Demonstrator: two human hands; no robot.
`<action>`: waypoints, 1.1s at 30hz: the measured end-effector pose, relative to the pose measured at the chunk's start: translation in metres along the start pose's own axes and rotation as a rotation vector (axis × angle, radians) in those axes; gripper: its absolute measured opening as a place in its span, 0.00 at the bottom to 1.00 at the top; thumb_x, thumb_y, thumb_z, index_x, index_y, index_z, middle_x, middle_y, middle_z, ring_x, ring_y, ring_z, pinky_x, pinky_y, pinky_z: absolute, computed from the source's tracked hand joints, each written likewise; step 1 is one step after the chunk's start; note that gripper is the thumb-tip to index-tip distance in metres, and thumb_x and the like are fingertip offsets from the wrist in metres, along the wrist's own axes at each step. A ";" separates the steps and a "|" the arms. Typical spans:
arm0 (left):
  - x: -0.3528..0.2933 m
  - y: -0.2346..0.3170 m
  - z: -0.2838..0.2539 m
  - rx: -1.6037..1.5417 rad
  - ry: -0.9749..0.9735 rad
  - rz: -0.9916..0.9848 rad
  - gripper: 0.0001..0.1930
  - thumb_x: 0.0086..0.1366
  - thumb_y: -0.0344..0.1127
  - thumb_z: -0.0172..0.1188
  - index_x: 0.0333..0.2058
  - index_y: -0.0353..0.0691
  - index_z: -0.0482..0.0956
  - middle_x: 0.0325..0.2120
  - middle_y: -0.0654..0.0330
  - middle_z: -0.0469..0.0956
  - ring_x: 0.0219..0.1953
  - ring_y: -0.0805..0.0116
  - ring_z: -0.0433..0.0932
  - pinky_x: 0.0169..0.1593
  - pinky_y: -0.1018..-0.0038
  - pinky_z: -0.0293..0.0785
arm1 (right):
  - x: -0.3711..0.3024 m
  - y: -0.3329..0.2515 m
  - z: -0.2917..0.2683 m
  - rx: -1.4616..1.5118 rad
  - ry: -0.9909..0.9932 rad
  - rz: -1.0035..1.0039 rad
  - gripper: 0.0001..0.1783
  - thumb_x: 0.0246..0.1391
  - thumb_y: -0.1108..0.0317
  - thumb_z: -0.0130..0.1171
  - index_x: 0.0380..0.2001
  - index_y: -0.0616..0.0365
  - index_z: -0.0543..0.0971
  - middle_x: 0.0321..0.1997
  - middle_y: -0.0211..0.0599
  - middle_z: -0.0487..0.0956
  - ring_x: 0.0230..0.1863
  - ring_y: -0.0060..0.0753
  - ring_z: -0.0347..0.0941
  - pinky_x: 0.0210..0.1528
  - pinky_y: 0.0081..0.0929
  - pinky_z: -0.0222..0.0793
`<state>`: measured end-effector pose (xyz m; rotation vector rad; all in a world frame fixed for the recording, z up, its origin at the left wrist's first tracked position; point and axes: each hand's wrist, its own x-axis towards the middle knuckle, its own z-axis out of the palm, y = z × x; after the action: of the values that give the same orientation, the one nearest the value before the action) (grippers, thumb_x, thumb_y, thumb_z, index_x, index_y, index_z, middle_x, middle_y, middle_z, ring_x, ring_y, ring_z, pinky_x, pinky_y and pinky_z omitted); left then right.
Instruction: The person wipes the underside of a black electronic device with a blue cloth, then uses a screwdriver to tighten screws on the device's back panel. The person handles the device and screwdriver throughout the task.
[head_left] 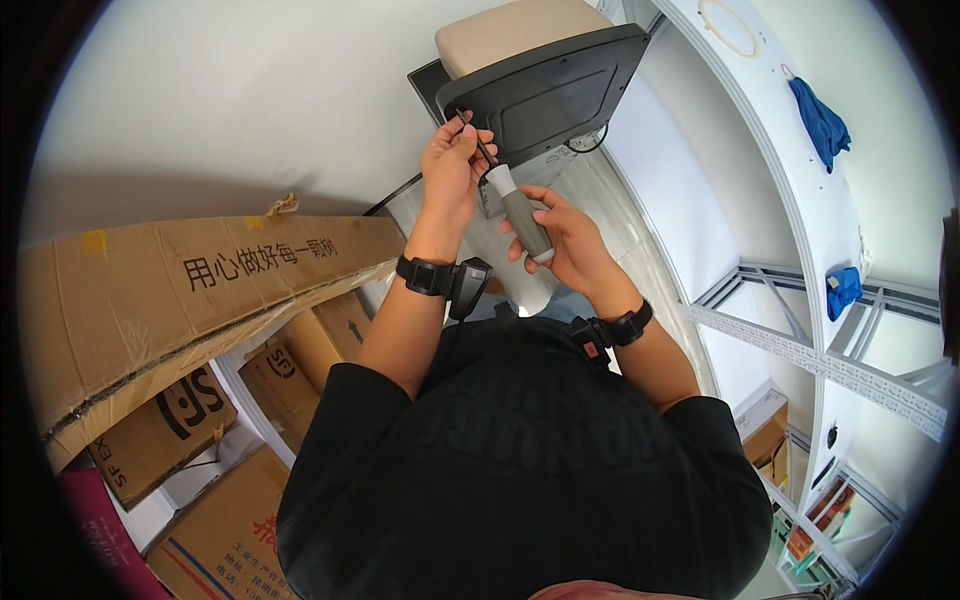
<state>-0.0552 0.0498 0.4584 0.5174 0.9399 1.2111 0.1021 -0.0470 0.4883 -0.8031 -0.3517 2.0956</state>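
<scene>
A screwdriver (pixel 526 222) with a fat grey handle, a light collar and a dark shaft slants up and left in front of me. My right hand (pixel 566 238) holds the handle, fingers curled round its right side. The fingers of my left hand (pixel 455 165) close on the shaft near its front end. The tip meets the near left corner of a black panel (pixel 550 95) with a moulded outline. Any screw there is too small to make out. A tan padded cushion (pixel 530 33) lies against the panel's far side.
A long cardboard box (pixel 140 300) stands at my left, with several smaller boxes (pixel 165 430) on shelving below it. White metal shelving (pixel 830 365) runs along my right; blue cloth pieces (pixel 822 125) hang there. A black cable (pixel 588 146) loops below the panel.
</scene>
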 end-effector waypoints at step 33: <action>0.003 -0.001 -0.001 0.018 0.053 -0.035 0.08 0.63 0.34 0.59 0.40 0.40 0.75 0.27 0.64 0.75 0.26 0.75 0.75 0.29 0.80 0.73 | 0.010 0.022 -0.006 -0.578 0.141 -0.199 0.31 0.53 0.63 0.60 0.57 0.58 0.62 0.41 0.34 0.70 0.36 0.27 0.73 0.24 0.23 0.70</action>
<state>-0.0552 0.0524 0.4565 0.4832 1.0023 1.1910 0.0880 -0.0525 0.4680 -1.1854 -0.9449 1.7503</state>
